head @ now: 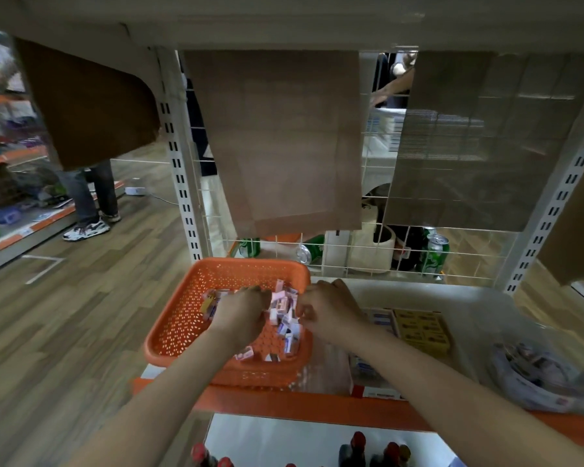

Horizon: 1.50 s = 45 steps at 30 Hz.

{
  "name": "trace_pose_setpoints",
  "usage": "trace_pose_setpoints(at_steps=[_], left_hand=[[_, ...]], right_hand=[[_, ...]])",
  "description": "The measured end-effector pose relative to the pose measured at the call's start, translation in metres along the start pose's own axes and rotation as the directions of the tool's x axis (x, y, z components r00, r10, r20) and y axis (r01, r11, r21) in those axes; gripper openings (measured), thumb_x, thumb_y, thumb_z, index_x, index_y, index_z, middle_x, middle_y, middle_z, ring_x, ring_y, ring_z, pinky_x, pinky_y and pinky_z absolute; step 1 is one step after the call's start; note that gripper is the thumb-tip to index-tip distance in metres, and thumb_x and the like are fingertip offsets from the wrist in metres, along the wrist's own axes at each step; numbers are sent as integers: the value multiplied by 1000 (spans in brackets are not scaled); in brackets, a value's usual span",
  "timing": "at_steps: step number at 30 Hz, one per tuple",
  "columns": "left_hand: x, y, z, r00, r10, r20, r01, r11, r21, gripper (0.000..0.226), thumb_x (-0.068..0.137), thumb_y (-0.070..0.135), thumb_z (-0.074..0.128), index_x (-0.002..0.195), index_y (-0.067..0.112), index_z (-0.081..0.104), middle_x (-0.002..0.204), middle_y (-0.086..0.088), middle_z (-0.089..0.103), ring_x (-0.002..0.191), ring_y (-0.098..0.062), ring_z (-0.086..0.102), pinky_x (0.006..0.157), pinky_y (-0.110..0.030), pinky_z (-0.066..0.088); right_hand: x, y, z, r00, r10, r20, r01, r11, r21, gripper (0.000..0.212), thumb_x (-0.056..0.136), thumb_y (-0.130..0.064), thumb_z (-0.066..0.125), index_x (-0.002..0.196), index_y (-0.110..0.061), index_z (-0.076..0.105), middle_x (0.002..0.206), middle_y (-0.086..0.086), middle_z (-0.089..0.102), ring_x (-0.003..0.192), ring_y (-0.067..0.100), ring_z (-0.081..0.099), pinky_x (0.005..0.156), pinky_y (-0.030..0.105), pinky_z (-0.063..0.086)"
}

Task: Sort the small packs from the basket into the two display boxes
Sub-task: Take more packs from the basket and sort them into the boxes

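Note:
An orange perforated basket (pixel 182 318) stands on the shelf's left end with several small pink, white and purple packs (pixel 285 318) heaped in it. My left hand (pixel 241 310) reaches into the heap, fingers curled down among the packs. My right hand (pixel 331 306) is over the basket's right rim, its fingers pinching packs at the heap's edge. To the right sit two display boxes: one with yellow packs (pixel 420 328) and one with blue-and-white packs (pixel 381 320), partly hidden by my right forearm.
A clear plastic bag of packs (pixel 540 375) lies at the shelf's right. Green cans (pixel 435 252) stand behind the wire grid. Cardboard sheets (pixel 277 139) hang above. Bottles (pixel 358 449) fill the lower shelf. A person's legs (pixel 88 197) stand in the aisle at left.

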State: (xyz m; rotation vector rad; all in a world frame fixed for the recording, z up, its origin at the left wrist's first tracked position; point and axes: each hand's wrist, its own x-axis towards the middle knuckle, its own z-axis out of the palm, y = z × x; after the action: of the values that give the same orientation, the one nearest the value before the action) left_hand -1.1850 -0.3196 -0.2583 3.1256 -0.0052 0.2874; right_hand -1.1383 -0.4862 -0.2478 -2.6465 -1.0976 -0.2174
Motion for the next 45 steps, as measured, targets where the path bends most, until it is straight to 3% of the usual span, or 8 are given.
trace_pose_setpoints(at_steps=[7, 16, 20, 25, 29, 35, 38, 45], left_hand=[[-19, -39, 10, 979, -89, 184, 81, 996, 49, 27, 95, 18, 41, 118, 22, 54, 122, -1, 59, 111, -25, 58, 81, -34, 47], [-15, -45, 22, 955, -85, 283, 66, 995, 75, 20, 92, 17, 44, 106, 17, 59, 113, -3, 63, 104, -25, 60, 68, -30, 40], [-11, -44, 24, 941, -64, 332, 48, 997, 56, 23, 90, 22, 53, 112, 20, 59, 120, 0, 60, 110, -23, 57, 79, -32, 44], [-5, -43, 32, 907, -5, 420, 7, 1000, -4, 34, 88, 40, 60, 117, 22, 57, 124, -1, 59, 114, -22, 55, 86, -30, 44], [2, -38, 36, 889, 64, 453, -62, 998, -21, 35, 87, 34, 63, 118, 17, 58, 125, -3, 58, 116, -23, 54, 91, -33, 44], [8, -25, 41, 872, 140, 469, -192, 979, 65, 28, 93, 11, 51, 120, 8, 57, 127, -9, 57, 118, -26, 52, 92, -35, 43], [10, -20, 42, 872, 150, 466, -230, 966, 120, 32, 94, 3, 46, 124, 3, 52, 131, -13, 54, 122, -29, 50, 96, -35, 41], [9, -20, 31, 892, 130, 433, -277, 914, 296, 39, 91, 13, 56, 128, 3, 48, 134, -13, 50, 122, -25, 50, 97, -32, 43]], right_hand=[[28, -36, 40, 964, 10, 265, 11, 997, -77, 23, 84, -12, 60, 105, -14, 67, 113, 10, 64, 111, 28, 55, 96, 31, 38], [38, -45, 58, 846, 53, 530, 87, 968, -236, 28, 92, -16, 48, 117, -8, 56, 126, 13, 56, 122, 28, 47, 110, 39, 22], [37, -44, 58, 859, 47, 509, 57, 981, -186, 24, 90, -14, 51, 111, -7, 59, 120, 14, 59, 116, 30, 52, 105, 40, 32], [33, -39, 52, 929, 12, 370, -46, 996, 81, 23, 86, 0, 52, 107, -4, 59, 114, 16, 55, 104, 32, 56, 74, 30, 40], [36, -34, 47, 954, 42, 296, -92, 984, 154, 23, 88, 0, 52, 109, -5, 60, 126, 11, 42, 110, 31, 51, 85, 36, 46], [31, -29, 47, 963, 10, 269, -43, 992, 117, 18, 86, 4, 45, 94, -11, 52, 110, 13, 51, 95, 30, 54, 70, 32, 41], [30, -27, 44, 969, -20, 248, 11, 999, 38, 29, 88, 1, 48, 112, -11, 58, 124, 12, 50, 104, 31, 54, 77, 33, 43], [31, -21, 36, 969, -1, 247, -36, 989, 145, 22, 86, -2, 62, 108, -7, 62, 131, 12, 46, 114, 28, 51, 86, 29, 44]])
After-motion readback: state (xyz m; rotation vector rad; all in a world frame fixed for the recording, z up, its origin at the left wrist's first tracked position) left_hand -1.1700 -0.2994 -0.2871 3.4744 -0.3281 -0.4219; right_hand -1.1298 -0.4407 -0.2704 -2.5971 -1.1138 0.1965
